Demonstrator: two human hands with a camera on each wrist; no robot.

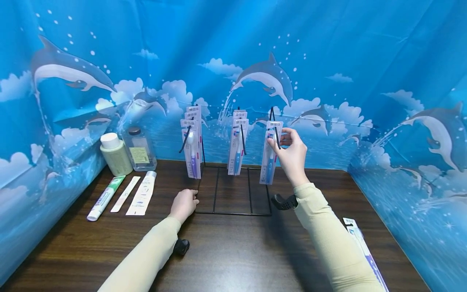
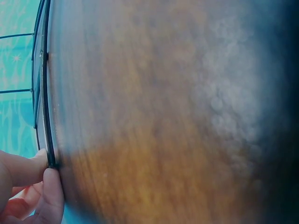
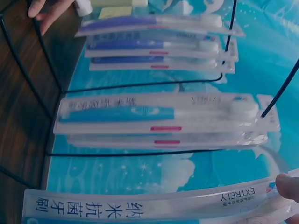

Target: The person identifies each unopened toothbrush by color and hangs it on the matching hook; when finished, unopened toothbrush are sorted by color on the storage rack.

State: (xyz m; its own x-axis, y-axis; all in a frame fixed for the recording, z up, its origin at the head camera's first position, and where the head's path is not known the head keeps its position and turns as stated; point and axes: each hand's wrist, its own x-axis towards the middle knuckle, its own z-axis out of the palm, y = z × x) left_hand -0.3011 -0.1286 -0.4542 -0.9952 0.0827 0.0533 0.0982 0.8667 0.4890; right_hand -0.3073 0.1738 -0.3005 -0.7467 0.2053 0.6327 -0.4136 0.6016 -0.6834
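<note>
My right hand (image 1: 294,156) pinches the upper part of a packaged blue toothbrush (image 1: 268,168) at the right hook of a black wire rack (image 1: 233,213). In the right wrist view, my thumb (image 3: 287,186) lies on the top end of that package. My left hand (image 1: 184,205) is at the rack's left side; in the left wrist view its thumb and finger pinch the black wire (image 2: 45,107) at a corner. Packaged purple toothbrushes (image 1: 193,158) hang on the left hook, and packaged blue toothbrushes (image 1: 237,156) on the middle one.
To the left stand a green bottle (image 1: 117,156) and a clear bottle (image 1: 140,156). A toothpaste tube (image 1: 106,198), a narrow strip (image 1: 125,194) and a white tube (image 1: 142,194) lie before them. Packaged purple toothbrushes (image 1: 365,247) lie at right. A dolphin-print curtain (image 1: 204,40) surrounds the table.
</note>
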